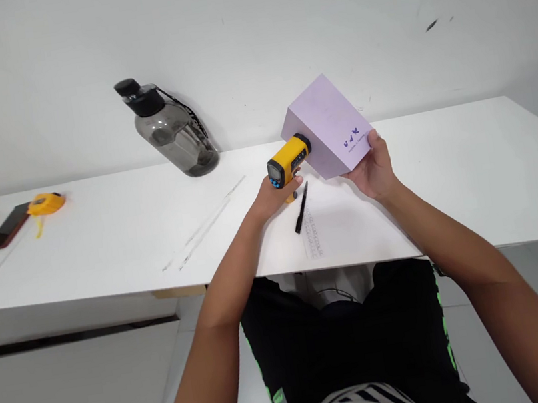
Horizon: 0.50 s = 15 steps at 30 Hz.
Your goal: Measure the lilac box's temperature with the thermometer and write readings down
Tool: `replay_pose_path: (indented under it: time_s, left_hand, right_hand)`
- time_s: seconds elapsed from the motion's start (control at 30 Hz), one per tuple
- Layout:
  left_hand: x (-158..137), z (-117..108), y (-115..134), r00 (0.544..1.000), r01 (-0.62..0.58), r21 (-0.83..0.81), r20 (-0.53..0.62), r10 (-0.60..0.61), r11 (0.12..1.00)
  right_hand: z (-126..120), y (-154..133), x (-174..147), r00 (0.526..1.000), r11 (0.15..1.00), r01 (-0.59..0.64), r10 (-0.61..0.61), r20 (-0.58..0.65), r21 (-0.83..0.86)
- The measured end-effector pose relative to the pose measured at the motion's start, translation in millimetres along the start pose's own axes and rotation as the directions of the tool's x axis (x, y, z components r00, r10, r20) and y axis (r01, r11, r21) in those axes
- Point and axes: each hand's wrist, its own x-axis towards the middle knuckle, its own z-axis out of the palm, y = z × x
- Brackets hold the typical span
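Observation:
My left hand is closed around the handle of a yellow and black infrared thermometer with a small screen at its back. Its front end meets, or nearly meets, the side of a light purple box. The box is tilted, with dark printed shapes and small lettering near one edge. My right hand grips the box at its lower right corner, thumb on the printed face and the other fingers mostly hidden beneath. A black pen lies on the white table below the thermometer, across a spiral-bound pad.
A grey see-through water bottle with a black lid stands by the wall. Farther left lie a yellow tape measure and a dark flat phone-like object. The white table backs onto the wall; its front edge is near my lap.

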Motion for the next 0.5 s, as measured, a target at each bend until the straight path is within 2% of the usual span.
replay_pose_path:
  time_s: [0.5]
  left_hand:
    - [0.3,-0.4,-0.3,1.0,0.006,0.005,-0.005,-0.006,1.0]
  right_hand:
    - [0.2,-0.6,-0.2,1.0,1.0,-0.014,0.014,0.003,-0.01]
